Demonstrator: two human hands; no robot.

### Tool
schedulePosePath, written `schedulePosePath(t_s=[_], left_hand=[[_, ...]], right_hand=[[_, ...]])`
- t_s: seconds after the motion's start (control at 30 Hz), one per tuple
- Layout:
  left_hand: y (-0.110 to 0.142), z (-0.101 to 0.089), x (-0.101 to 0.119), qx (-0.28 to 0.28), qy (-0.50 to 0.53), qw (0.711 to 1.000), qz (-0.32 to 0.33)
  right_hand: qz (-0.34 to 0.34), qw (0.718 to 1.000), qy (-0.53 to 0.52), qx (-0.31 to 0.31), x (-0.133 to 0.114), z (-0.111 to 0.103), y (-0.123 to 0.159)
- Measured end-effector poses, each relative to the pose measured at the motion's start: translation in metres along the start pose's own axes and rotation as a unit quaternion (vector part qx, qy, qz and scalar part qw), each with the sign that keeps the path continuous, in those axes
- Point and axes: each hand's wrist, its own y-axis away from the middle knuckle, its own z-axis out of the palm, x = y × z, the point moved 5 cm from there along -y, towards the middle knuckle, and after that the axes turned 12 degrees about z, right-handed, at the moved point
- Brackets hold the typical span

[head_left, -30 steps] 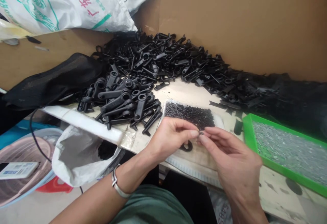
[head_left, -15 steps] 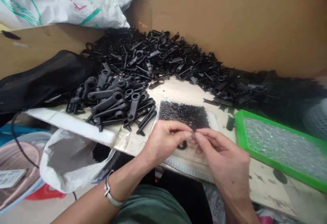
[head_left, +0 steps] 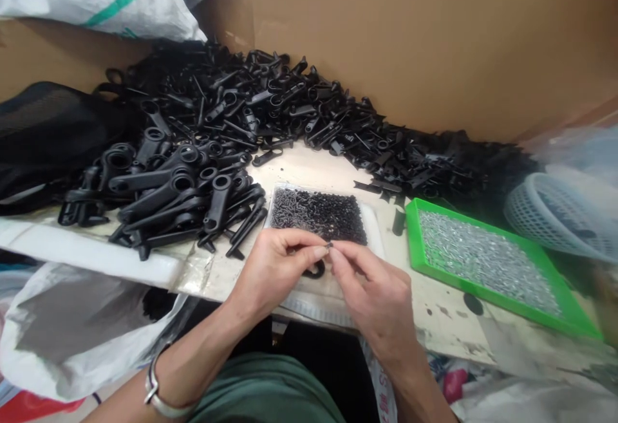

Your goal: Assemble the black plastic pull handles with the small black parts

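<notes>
My left hand (head_left: pixel 270 272) and my right hand (head_left: pixel 374 288) meet fingertip to fingertip over the bench. Both are closed in a pinch on one tiny dark piece (head_left: pixel 329 245), too small to name. Just beyond the fingers sits a shallow tray (head_left: pixel 273 207) filled with small black parts (head_left: pixel 333 214). A black ring-shaped part (head_left: pixel 316 270) lies below the fingers, partly hidden by them. To the right stands a green tray (head_left: pixel 415 243) of small silvery metal pieces (head_left: pixel 487 259).
Black plastic arms with ring ends (head_left: pixel 183 185) lie heaped at the left. A larger pile of black parts (head_left: pixel 270 94) runs along the cardboard wall (head_left: pixel 410 37). A pale blue basket (head_left: pixel 555 217) is at the right, and an open white sack (head_left: pixel 48 339) is below the bench's left edge.
The view has swung to the right, so bench and hands appear further left. Both hands keep their pinch on the tiny piece, and more of the blue basket shows.
</notes>
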Motion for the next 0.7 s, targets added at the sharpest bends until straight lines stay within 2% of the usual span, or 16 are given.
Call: schedulePosePath(t_s=[0.2,0.3,0.53,0.63,0.7], left_hand=[[0.000,-0.005,0.000,0.010,-0.023,1.000,0.000],[-0.001,-0.006,0.001,-0.002,-0.034,0.999,0.005],[-0.004,-0.005,0.011,-0.036,-0.095,0.995,0.022],[0.001,-0.007,0.021,-0.075,-0.172,0.980,0.072],[0.010,-0.012,0.029,-0.110,-0.272,0.944,0.154]], right_hand=[[-0.056,0.998,0.015,-0.005,0.002,0.005,-0.004],[-0.074,0.997,0.030,-0.001,0.002,0.007,-0.004],[-0.055,0.998,0.028,0.006,-0.001,0.007,-0.006],[-0.021,1.000,-0.007,-0.001,0.001,0.000,-0.005],[0.014,1.000,-0.017,-0.014,0.008,-0.005,-0.002]])
